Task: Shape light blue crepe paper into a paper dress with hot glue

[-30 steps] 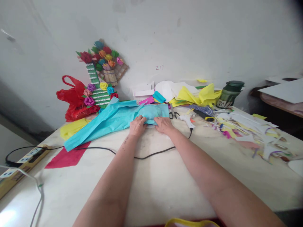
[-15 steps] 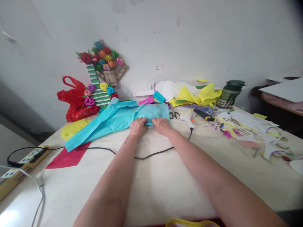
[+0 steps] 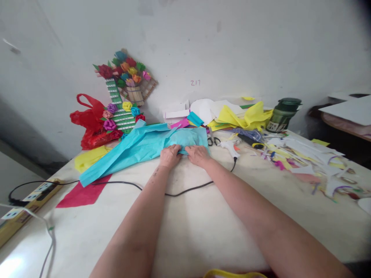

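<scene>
A long sheet of turquoise tissue paper (image 3: pixel 136 148) lies across the far middle of the table, trailing to the left. My left hand (image 3: pixel 169 155) and my right hand (image 3: pixel 198 153) rest side by side on its near edge, fingers curled and pinching the paper between them. A white glue gun (image 3: pixel 229 147) lies just right of my right hand, its black cord (image 3: pixel 185 190) running under my forearms. Scissors (image 3: pixel 213 139) lie beside the paper's right corner.
A paper-flower craft piece (image 3: pixel 124 92) leans on the wall beside a red plastic bag (image 3: pixel 91 121). Yellow paper (image 3: pixel 246 116), a dark green jar (image 3: pixel 282 114) and scattered paper scraps (image 3: pixel 313 162) fill the right. A red sheet (image 3: pixel 82 193) and a power strip (image 3: pixel 31 195) sit at the left.
My two hands have drawn slightly closer together on the turquoise paper's edge. Everything else on the table stays as it was.
</scene>
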